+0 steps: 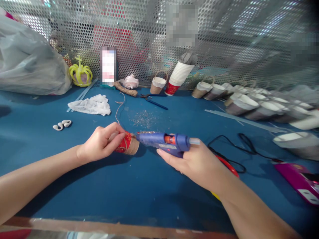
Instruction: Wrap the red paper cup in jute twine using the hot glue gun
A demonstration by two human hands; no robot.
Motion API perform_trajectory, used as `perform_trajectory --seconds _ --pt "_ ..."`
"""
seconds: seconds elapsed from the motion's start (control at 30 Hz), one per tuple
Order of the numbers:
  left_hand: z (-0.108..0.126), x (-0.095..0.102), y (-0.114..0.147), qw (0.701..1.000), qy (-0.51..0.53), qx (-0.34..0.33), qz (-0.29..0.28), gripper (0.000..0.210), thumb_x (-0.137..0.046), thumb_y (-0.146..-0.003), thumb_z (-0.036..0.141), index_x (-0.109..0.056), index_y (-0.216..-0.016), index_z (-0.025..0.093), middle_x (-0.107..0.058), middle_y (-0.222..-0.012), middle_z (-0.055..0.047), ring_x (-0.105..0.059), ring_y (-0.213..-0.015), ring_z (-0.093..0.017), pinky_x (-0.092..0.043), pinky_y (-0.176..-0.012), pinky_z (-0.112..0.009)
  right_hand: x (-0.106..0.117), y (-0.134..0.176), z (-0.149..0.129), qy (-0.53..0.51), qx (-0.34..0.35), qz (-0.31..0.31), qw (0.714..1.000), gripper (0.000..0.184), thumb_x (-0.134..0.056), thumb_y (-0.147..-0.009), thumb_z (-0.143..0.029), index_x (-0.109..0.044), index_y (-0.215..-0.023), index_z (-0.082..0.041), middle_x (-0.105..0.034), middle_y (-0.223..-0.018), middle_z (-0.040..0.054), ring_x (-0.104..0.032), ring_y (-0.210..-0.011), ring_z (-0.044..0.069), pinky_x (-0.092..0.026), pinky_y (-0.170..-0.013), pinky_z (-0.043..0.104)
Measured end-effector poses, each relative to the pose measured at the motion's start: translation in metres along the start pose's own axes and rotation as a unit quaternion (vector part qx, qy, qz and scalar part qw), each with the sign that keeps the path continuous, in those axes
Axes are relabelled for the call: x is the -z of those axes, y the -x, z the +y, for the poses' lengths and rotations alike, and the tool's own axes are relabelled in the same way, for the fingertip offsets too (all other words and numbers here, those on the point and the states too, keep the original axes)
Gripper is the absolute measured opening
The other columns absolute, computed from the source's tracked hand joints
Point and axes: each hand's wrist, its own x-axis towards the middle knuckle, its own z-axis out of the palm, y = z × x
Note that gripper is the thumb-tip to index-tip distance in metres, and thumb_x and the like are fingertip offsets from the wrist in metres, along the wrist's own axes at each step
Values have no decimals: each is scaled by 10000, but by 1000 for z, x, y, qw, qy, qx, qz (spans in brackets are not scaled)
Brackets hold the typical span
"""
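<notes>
My left hand [104,141] is closed on a red paper cup [124,143] lying on its side, partly wrapped in brown twine. A loose strand of twine [119,111] runs from the cup toward the back of the table. In my right hand [191,162] is a blue hot glue gun [159,138], a clear glue stick [194,141] poking out of its rear. The gun's nozzle is at the wrapped part of the cup; whether it touches cannot be made out.
Pliers [156,101], a twine bundle [126,89] and stacked paper cups [181,74] stand at the back. Several finished baskets [241,103] line the right side. A black cord [245,146] and purple box [296,181] lie right. A plastic bag [30,59] is left.
</notes>
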Motion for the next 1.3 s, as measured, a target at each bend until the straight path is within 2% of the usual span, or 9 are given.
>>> perform_trajectory --seconds 0.1,0.27,0.37,0.53,0.67,0.8,1.0,1.17,1.3 --pt "1 -1 -2 999 8 44 8 101 -446 -856 197 -507 -791 148 -415 -434 93 -362 -386 -47 -320 -396 -140 1 4 -2 4 -6 0 1000 163 -491 -779 -258 -501 -618 -229 -546 -538 -10 -500 -472 134 -409 -435 243" --pt "0 -2 -3 995 17 102 2 145 -440 -857 241 -508 -770 146 -436 -467 76 -360 -418 -52 -312 -398 -143 -3 8 -2 34 49 2 998 100 -535 -751 -228 -516 -653 -233 -559 -581 0 -519 -516 151 -442 -516 274" --pt "-2 -2 -3 992 29 121 0 151 -434 -862 251 -509 -783 146 -395 -457 83 -333 -412 -51 -287 -389 -142 -7 10 -3 22 35 5 999 151 -519 -780 -224 -471 -637 -222 -533 -588 -13 -498 -513 132 -436 -520 261" --pt "-3 -3 -3 991 35 128 3 152 -438 -860 253 -512 -783 145 -383 -451 83 -324 -413 -53 -284 -390 -144 -9 12 -4 16 27 18 999 114 -532 -775 -215 -497 -667 -215 -550 -596 -16 -493 -522 128 -428 -502 249" --pt "-2 -3 -3 995 22 101 8 147 -437 -860 238 -509 -773 144 -433 -467 75 -353 -411 -50 -308 -393 -143 -4 9 -5 28 38 2 999 131 -518 -765 -192 -520 -636 -217 -551 -572 -8 -508 -506 134 -440 -512 257" --pt "-1 -2 -1 999 4 35 9 97 -446 -858 198 -505 -799 149 -446 -449 84 -373 -392 -49 -332 -404 -145 2 4 -4 22 14 10 1000 122 -516 -758 -222 -553 -641 -218 -568 -546 -11 -502 -482 134 -422 -463 248" --pt "0 -1 1 999 -8 -51 4 60 -440 -837 121 -479 -839 166 -399 -404 114 -378 -342 -46 -308 -380 -144 3 -2 0 5 5 0 1000 283 -528 -757 -251 -434 -492 -217 -479 -410 -49 -443 -396 106 -384 -423 237" --pt "-1 -1 1 996 -2 -85 3 70 -441 -830 104 -462 -829 171 -350 -392 123 -326 -316 -43 -283 -358 -149 1 -4 1 -4 -16 9 1000 272 -546 -756 -252 -468 -498 -218 -484 -373 -57 -452 -358 103 -381 -391 231" --pt "-1 -1 1 995 -3 -98 1 80 -438 -833 98 -458 -820 174 -335 -408 120 -304 -316 -41 -269 -353 -153 0 -5 4 -46 -52 -10 998 234 -537 -772 -263 -519 -548 -198 -502 -390 -52 -456 -327 94 -381 -367 221"
